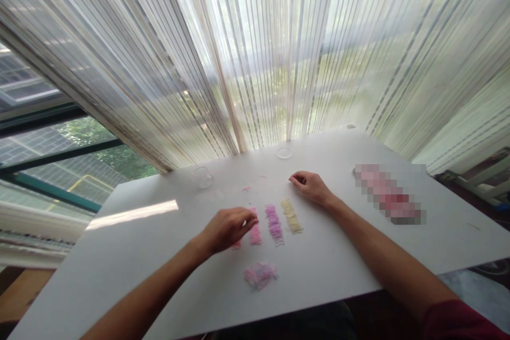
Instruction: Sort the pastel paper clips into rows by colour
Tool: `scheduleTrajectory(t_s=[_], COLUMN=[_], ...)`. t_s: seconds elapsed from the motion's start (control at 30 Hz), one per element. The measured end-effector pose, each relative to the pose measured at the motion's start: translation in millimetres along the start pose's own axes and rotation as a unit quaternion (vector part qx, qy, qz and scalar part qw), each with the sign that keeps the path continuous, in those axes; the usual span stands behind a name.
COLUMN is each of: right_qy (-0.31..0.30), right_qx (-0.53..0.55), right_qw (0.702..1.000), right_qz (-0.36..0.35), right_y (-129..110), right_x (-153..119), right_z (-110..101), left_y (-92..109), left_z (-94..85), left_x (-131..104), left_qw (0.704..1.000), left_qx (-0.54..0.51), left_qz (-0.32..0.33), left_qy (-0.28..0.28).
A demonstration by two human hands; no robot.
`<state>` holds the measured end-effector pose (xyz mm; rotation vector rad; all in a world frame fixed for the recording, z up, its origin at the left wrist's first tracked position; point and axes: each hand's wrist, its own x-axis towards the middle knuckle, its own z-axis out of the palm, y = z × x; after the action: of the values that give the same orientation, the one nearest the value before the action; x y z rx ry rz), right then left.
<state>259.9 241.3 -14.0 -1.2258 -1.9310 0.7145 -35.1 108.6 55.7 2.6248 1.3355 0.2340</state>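
My left hand (229,228) hangs over a column of thin pink strips (255,236), its thumb and fingertips pinched together; anything between them is too small to make out. It partly hides another pink column (236,246). Just to the right lie a column of purple strips (273,223) and one of pale yellow strips (292,216). My right hand (311,187) rests beyond the yellow column with its fingers curled closed, and what they may hold is hidden. Closer to me is a loose heap of mixed pink, purple and whitish strips (261,275).
A clear round container (203,177) and a clear ring-like lid (284,153) sit toward the back of the white table (131,255). A few stray pink strips (247,188) lie nearby. A pixelated pink object (388,194) is at right. String curtains (274,53) hang behind.
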Motion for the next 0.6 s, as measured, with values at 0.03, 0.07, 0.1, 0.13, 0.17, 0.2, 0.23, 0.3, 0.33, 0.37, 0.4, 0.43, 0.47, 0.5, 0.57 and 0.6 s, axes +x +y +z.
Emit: scheduleTrajectory(t_s=[0.03, 0.07, 0.1, 0.13, 0.17, 0.2, 0.23, 0.3, 0.33, 0.37, 0.4, 0.43, 0.47, 0.5, 0.57, 0.6], right_qy=[0.0, 0.001, 0.001, 0.002, 0.003, 0.004, 0.005, 0.006, 0.006, 0.006, 0.005, 0.004, 0.003, 0.002, 0.0, 0.0], right_qx=[0.0, 0.0, 0.0, -0.001, -0.001, -0.002, -0.002, -0.003, -0.002, -0.002, -0.001, 0.0, 0.001, 0.002, 0.004, 0.005], right_qw=[1.0, 1.0, 1.0, 1.0, 1.0, 1.0, 1.0, 1.0, 1.0, 1.0, 1.0, 1.0, 1.0, 1.0, 1.0, 1.0], right_qz=[-0.001, -0.001, -0.002, -0.003, -0.004, -0.005, -0.006, -0.008, -0.008, -0.008, -0.007, -0.007, -0.006, -0.006, -0.004, -0.003], right_y=[0, 0, 0, 0, -1, 0, 0, 0, 1, 1, 1, 2, 2, 2, 2, 2], right_x=[0, 0, 0, 0, 0, 0, 0, 0, -1, -1, -1, -1, -1, -1, -1, -1], right_z=[0, 0, 0, 0, 1, 1, 1, 2, 2, 2, 2, 2, 3, 3, 3, 3], left_y=[-12, -24, -36, -48, -58, -66, -72, -78, -78, -78, -77, -76, -75, -74, -72, -71], left_z=[-4.9, -8.9, -12.1, -14.4, -15.8, -16.5, -16.6, -15.5, -14.5, -13.3, -12.0, -10.6, -9.4, -8.4, -7.6, -8.0], left_x=[10, 20, 30, 40, 49, 57, 63, 71, 74, 75, 76, 77, 78, 78, 82, 84], left_qw=[1.0, 0.999, 0.997, 0.995, 0.993, 0.991, 0.99, 0.988, 0.988, 0.987, 0.986, 0.985, 0.984, 0.983, 0.981, 0.98], left_qx=[0.01, 0.022, 0.033, 0.044, 0.055, 0.064, 0.071, 0.081, 0.086, 0.092, 0.098, 0.106, 0.115, 0.123, 0.137, 0.143], left_qz=[-0.024, -0.049, -0.071, -0.09, -0.106, -0.117, -0.121, -0.118, -0.113, -0.108, -0.103, -0.099, -0.096, -0.093, -0.088, -0.085], left_qy=[0.003, 0.005, 0.002, -0.001, -0.007, -0.015, -0.027, -0.054, -0.067, -0.077, -0.085, -0.092, -0.097, -0.101, -0.105, -0.106])
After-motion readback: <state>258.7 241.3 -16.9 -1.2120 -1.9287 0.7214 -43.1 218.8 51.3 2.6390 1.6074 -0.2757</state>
